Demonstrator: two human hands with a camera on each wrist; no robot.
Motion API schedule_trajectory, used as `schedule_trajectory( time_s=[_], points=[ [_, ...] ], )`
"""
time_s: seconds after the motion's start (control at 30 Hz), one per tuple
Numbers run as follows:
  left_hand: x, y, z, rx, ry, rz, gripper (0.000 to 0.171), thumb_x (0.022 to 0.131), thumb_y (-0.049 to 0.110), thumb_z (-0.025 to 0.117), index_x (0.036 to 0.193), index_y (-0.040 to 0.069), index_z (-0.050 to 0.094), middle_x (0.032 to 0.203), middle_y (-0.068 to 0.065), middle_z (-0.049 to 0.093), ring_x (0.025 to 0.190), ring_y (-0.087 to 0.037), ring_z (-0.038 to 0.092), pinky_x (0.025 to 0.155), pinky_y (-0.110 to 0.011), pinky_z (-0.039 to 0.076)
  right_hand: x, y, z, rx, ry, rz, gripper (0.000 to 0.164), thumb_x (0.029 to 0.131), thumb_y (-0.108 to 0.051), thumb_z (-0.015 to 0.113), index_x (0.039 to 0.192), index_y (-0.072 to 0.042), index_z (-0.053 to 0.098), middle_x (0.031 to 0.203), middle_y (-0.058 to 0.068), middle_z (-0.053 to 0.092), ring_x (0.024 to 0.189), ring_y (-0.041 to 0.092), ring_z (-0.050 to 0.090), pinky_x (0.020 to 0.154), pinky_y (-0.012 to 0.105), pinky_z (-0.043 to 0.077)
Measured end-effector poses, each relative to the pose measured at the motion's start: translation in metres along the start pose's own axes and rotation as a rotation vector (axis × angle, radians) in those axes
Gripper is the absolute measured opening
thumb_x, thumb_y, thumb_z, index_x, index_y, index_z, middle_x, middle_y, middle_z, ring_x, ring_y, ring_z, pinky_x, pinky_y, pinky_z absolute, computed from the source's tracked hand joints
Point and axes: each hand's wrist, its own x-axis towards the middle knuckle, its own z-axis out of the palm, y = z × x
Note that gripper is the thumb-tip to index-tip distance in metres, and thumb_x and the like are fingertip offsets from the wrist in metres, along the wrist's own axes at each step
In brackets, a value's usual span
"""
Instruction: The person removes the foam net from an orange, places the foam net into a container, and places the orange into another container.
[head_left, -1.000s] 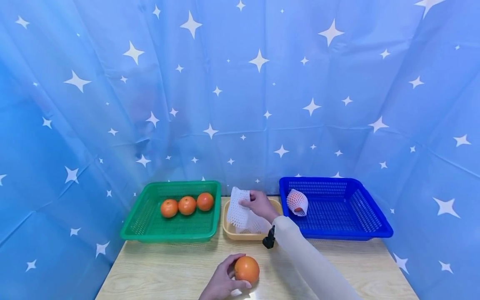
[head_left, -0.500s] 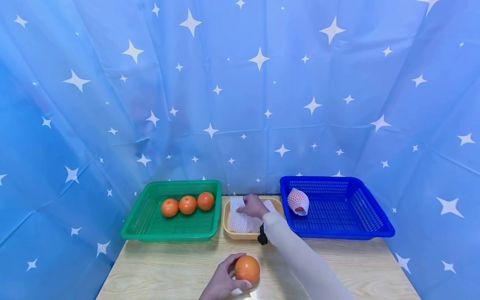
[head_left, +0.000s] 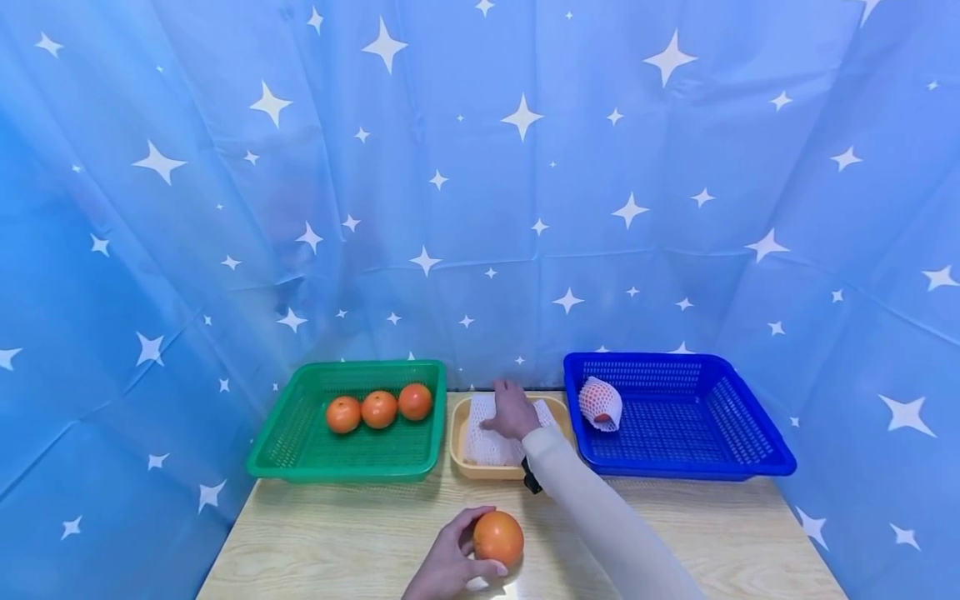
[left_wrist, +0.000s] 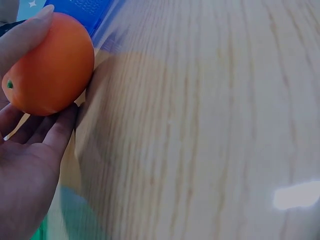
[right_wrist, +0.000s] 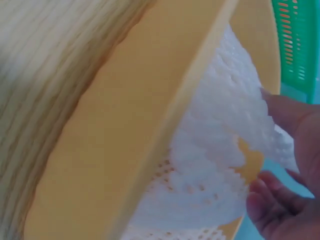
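Near the table's front, my left hand (head_left: 450, 558) holds an orange (head_left: 498, 538) between thumb and fingers. The left wrist view shows the same orange (left_wrist: 55, 65) with its small green stem mark, the thumb over it and fingers beneath. My right hand (head_left: 513, 412) reaches into a small yellow basket (head_left: 480, 471) of white foam fruit nets (head_left: 491, 433). In the right wrist view its thumb touches a foam net (right_wrist: 220, 115), and the other fingers (right_wrist: 270, 200) are apart from the thumb, slightly bent.
A green basket (head_left: 300, 454) at the left holds several oranges (head_left: 379, 409) in a row. To the right stands a blue basket (head_left: 697, 425) with one net-wrapped fruit (head_left: 600, 403). A starry blue curtain (head_left: 480, 208) hangs behind the wooden table (head_left: 330, 533).
My right hand has lowered the foam net it held up into the yellow basket, and its thumb and fingers have spread. The left hand stays on the orange.
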Motion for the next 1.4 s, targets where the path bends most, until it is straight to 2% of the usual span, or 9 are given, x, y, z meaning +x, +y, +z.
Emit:
schedule_trajectory(
  time_s=[0.17,0.33,0.5,0.6,0.77,1.0,1.17,1.27,1.4],
  points=[
    [-0.001,-0.002,0.0,-0.003,-0.001,0.016,0.084,0.076,0.013,0.091,0.148,0.01,0.05,0.143,-0.009,0.055,0.124,-0.025,0.063,0.102,-0.029,0.056,-0.002,0.002,-0.007,0.052,0.008,-0.013,0.096,0.075,-0.046,0.09,0.15,-0.007,0.044,0.154,0.023,0.043,0.143,0.041,0.04,0.113,0.057,0.046],
    [0.0,0.0,0.001,0.025,0.019,0.001,0.083,0.076,0.015,0.091,0.148,0.009,0.05,0.143,-0.01,0.057,0.123,-0.026,0.063,0.103,-0.036,0.056,-0.009,0.006,-0.019,0.138,-0.046,-0.002,0.103,0.077,-0.053,0.086,0.157,-0.01,0.037,0.16,0.022,0.037,0.148,0.042,0.034,0.114,0.06,0.043],
    [0.001,0.004,0.002,0.07,0.051,-0.031,0.083,0.075,0.019,0.091,0.148,0.012,0.052,0.142,-0.009,0.058,0.121,-0.025,0.064,0.101,-0.04,0.057,-0.024,0.009,-0.028,0.195,-0.049,0.006,0.103,0.078,-0.057,0.083,0.159,-0.016,0.034,0.164,0.018,0.033,0.152,0.041,0.03,0.116,0.064,0.039],
    [-0.002,0.009,0.001,0.105,0.06,-0.006,0.083,0.077,0.021,0.091,0.149,0.011,0.051,0.143,-0.01,0.058,0.122,-0.025,0.063,0.1,-0.038,0.057,-0.034,0.009,-0.031,0.201,-0.036,-0.021,0.102,0.079,-0.058,0.082,0.159,-0.017,0.035,0.164,0.016,0.034,0.152,0.041,0.031,0.117,0.064,0.038],
    [-0.007,0.028,-0.006,0.197,0.103,0.066,0.081,0.08,0.026,0.089,0.149,0.01,0.051,0.144,-0.011,0.058,0.128,-0.026,0.059,0.104,-0.037,0.055,-0.046,0.007,-0.034,0.193,-0.027,-0.068,0.097,0.081,-0.058,0.08,0.158,-0.019,0.035,0.165,0.012,0.034,0.151,0.039,0.032,0.118,0.063,0.037],
    [-0.01,0.063,-0.023,0.297,0.17,0.128,0.078,0.08,0.029,0.089,0.148,0.016,0.053,0.147,-0.012,0.056,0.136,-0.033,0.052,0.108,-0.044,0.052,-0.061,-0.003,-0.04,0.253,0.007,-0.135,0.095,0.081,-0.052,0.083,0.158,-0.02,0.037,0.167,0.012,0.03,0.154,0.04,0.028,0.117,0.067,0.035],
    [-0.014,0.086,-0.039,0.33,0.206,0.166,0.078,0.08,0.027,0.089,0.147,0.017,0.053,0.146,-0.012,0.056,0.132,-0.033,0.055,0.105,-0.034,0.054,-0.072,-0.013,-0.039,0.282,0.017,-0.199,0.091,0.081,-0.05,0.084,0.156,-0.019,0.041,0.167,0.012,0.031,0.154,0.041,0.029,0.118,0.068,0.034],
    [-0.016,0.1,-0.051,0.364,0.255,0.182,0.077,0.077,0.026,0.091,0.145,0.022,0.055,0.143,-0.008,0.059,0.128,-0.028,0.057,0.101,-0.028,0.054,-0.078,-0.021,-0.035,0.291,0.014,-0.227,0.09,0.081,-0.05,0.084,0.155,-0.02,0.042,0.167,0.009,0.032,0.153,0.04,0.03,0.117,0.069,0.035],
    [-0.017,0.12,-0.071,0.407,0.321,0.194,0.078,0.074,0.026,0.093,0.143,0.024,0.057,0.142,-0.005,0.06,0.125,-0.025,0.057,0.097,-0.026,0.054,-0.084,-0.031,-0.028,0.288,0.011,-0.272,0.084,0.083,-0.049,0.082,0.154,-0.023,0.044,0.167,0.005,0.033,0.153,0.036,0.032,0.118,0.066,0.036]
  ],
)
